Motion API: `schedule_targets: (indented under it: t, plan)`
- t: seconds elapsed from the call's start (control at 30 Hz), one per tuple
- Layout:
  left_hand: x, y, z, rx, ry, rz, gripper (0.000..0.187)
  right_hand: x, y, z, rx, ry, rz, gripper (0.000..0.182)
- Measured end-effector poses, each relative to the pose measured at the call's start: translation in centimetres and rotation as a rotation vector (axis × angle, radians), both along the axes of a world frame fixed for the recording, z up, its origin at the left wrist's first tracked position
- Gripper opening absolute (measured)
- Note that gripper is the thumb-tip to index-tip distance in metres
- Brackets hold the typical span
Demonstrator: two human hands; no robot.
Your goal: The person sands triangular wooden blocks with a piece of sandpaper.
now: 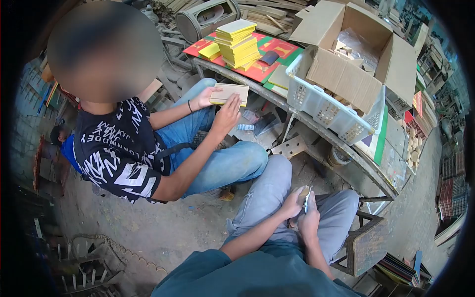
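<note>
The workshop has a dusty grey floor (pixel 198 232), with strips of wood (pixel 269 22) heaped at the back and a coiled hose (pixel 128 255) lying at the lower left. The long surface (pixel 346 157) has a worn metal edge and is covered partly by a red and green sheet (pixel 203 48). On it stand an uneven stack of yellow-edged blocks (pixel 240 49), a curved dark piece (pixel 269 58) beside them, and a white plastic crate (pixel 321 109) bearing an open cardboard box (pixel 341 74).

Near the front of the surface, over the wearer's lap, is a small piece (pixel 304 194), tan and apparently rounded, much of it covered by fingers. A thin pale strip (pixel 308 202) shows along its side; its material is too small to tell. The left hand (pixel 292 203) is curled closed around the small piece; the right hand (pixel 309 222) is bunched against it, its fingers pinching the pale strip. A wooden stool (pixel 366 245) stands just beside the right knee.

To the left, a seated co-worker in a patterned black shirt (pixel 118 151) holds a flat, yellow-edged board (pixel 229 94) in both hands.
</note>
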State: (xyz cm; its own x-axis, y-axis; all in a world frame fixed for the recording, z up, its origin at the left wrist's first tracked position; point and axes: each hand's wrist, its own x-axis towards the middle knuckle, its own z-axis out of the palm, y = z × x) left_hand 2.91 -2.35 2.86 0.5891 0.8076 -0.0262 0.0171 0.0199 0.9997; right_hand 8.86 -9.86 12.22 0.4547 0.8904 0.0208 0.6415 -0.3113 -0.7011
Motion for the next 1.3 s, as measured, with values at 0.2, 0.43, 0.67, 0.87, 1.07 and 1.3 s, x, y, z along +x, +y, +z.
schedule_targets:
  t: [0.2, 0.43, 0.67, 0.87, 1.07, 1.3]
  plan:
    - [0.0, -0.6, -0.1, 0.063, 0.097, 0.038, 0.056, 0.4, 0.6, -2.1, 0.029, -0.082, -0.031, 0.058]
    - [0.2, -0.6, 0.4, -0.013, -0.03, -0.019, 0.055, 1.5, 1.0, -2.0, 0.062, -0.087, -0.075, 0.06]
    - [0.3, -0.5, -0.2, 0.008, 0.017, -0.038, 0.048, 0.5, 0.3, -1.1, 0.087, -0.131, -0.026, 0.063]
    - [0.2, 0.0, 1.2, -0.165, -0.055, -0.055, 0.048, 1.9, 0.9, 0.2, 0.093, 0.06, -0.03, 0.062]
    - [-0.1, -0.1, 1.8, -0.195, -0.154, -0.086, 0.046, 1.8, 1.1, 0.3, 0.021, 0.063, -0.074, 0.064]
    - [-0.3, 0.4, 1.4, -0.339, -0.223, -0.076, 0.044, 0.6, 0.4, -0.2, 0.254, -0.111, -0.045, 0.065]
